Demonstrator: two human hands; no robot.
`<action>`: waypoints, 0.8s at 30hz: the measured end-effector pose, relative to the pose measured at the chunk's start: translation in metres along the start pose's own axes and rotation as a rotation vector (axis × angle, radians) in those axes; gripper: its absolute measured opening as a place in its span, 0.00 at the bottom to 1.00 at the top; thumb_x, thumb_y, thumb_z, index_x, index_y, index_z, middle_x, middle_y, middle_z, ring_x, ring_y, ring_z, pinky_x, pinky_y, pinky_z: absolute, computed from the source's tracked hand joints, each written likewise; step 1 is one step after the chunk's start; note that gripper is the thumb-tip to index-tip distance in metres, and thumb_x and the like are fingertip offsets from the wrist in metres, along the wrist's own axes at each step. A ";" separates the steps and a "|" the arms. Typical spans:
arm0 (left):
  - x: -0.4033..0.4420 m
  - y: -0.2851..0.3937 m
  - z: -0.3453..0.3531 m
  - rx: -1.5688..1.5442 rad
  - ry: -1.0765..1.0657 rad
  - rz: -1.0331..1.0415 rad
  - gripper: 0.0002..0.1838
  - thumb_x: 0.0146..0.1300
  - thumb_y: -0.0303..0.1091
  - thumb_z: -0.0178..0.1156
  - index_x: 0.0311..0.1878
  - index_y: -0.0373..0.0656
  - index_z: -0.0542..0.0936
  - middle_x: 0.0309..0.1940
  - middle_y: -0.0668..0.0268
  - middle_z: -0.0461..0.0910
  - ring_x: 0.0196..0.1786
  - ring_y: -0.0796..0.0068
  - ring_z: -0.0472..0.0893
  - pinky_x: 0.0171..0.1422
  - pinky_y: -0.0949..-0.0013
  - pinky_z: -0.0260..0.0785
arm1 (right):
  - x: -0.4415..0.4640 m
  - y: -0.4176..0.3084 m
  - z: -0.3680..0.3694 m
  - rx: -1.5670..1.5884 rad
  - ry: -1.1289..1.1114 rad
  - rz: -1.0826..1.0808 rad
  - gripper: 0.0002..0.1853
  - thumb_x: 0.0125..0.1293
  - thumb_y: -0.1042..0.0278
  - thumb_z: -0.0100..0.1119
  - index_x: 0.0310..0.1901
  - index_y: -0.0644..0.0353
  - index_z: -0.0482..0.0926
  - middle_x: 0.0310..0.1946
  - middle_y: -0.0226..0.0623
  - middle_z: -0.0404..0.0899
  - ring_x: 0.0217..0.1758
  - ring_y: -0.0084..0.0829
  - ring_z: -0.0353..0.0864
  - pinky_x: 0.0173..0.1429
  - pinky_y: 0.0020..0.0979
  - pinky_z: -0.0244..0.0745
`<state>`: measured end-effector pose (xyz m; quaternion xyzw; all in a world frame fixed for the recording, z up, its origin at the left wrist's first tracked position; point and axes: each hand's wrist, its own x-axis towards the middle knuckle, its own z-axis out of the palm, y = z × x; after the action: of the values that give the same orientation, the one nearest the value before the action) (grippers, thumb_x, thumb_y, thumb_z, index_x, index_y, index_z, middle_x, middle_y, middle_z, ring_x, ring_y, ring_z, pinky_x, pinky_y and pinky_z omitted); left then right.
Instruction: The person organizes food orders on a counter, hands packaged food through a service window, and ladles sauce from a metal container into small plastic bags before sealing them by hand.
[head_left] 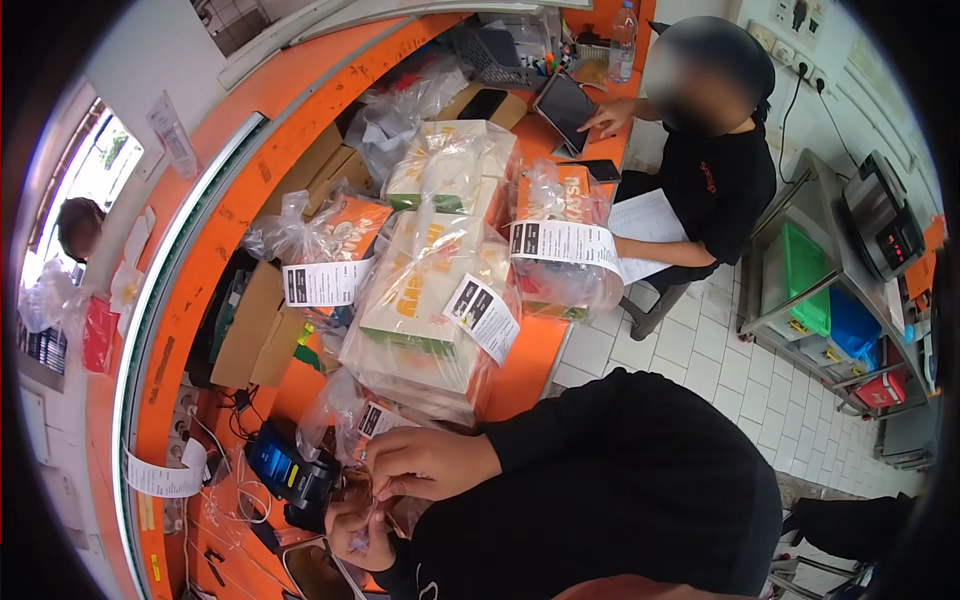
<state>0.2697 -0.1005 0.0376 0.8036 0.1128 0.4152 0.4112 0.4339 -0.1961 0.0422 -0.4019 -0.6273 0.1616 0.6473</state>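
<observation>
My right hand [432, 466] comes in from the right in a black sleeve, its thumb and fingers pinched together. Just below it, my left hand [358, 532] is closed too, and the fingertips of both hands meet. A bit of something clear or pale shows at the left fingers, too small to name. Beyond the hands lies a clear plastic bag [335, 412] with a printed receipt [385, 420] on it. Left of the hands stands a dark card terminal or small device with a lit blue screen [273, 462].
Bagged food boxes [420, 290] with receipts fill the orange counter [535, 350]. A seated co-worker [715, 150] touches a tablet [565, 108] and holds papers [645, 232]. A metal rack [790, 310] with a cooker [880, 215] stands right. A paper strip [165, 475] hangs left.
</observation>
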 end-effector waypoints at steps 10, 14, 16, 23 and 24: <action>-0.013 -0.003 -0.010 0.035 0.179 -0.011 0.17 0.43 0.28 0.69 0.17 0.40 0.66 0.19 0.66 0.68 0.23 0.77 0.66 0.32 0.76 0.57 | 0.003 0.006 0.005 -0.057 -0.016 -0.047 0.04 0.52 0.76 0.59 0.25 0.62 0.73 0.30 0.36 0.67 0.36 0.37 0.70 0.40 0.33 0.66; -0.027 -0.005 -0.027 0.032 0.136 -0.008 0.14 0.49 0.26 0.63 0.22 0.38 0.64 0.25 0.63 0.68 0.28 0.76 0.67 0.36 0.74 0.58 | 0.009 0.011 0.014 -0.027 -0.078 -0.042 0.04 0.53 0.75 0.59 0.26 0.62 0.73 0.31 0.37 0.67 0.37 0.38 0.70 0.41 0.34 0.66; -0.036 -0.007 -0.036 -0.039 0.226 -0.085 0.13 0.50 0.25 0.61 0.22 0.38 0.65 0.25 0.64 0.67 0.29 0.77 0.66 0.37 0.73 0.59 | 0.017 0.018 0.018 0.000 -0.142 -0.023 0.03 0.54 0.75 0.59 0.28 0.61 0.74 0.32 0.37 0.67 0.38 0.38 0.69 0.42 0.34 0.66; -0.073 -0.013 -0.081 -0.069 0.358 -0.081 0.13 0.51 0.26 0.61 0.22 0.39 0.65 0.24 0.66 0.65 0.30 0.77 0.66 0.39 0.75 0.60 | 0.048 0.075 0.042 -1.023 -0.092 0.182 0.25 0.48 0.74 0.56 0.52 0.66 0.66 0.43 0.45 0.69 0.49 0.39 0.68 0.47 0.33 0.67; -0.077 -0.011 -0.085 -0.058 0.368 -0.079 0.13 0.51 0.26 0.61 0.22 0.39 0.65 0.24 0.66 0.65 0.30 0.77 0.66 0.39 0.75 0.60 | 0.049 0.090 0.049 -1.232 -0.135 0.289 0.27 0.48 0.73 0.54 0.54 0.68 0.64 0.45 0.48 0.68 0.51 0.41 0.67 0.47 0.33 0.67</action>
<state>0.1583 -0.0851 0.0121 0.6967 0.2054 0.5421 0.4226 0.4224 -0.0888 0.0052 -0.7700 -0.5840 -0.1185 0.2279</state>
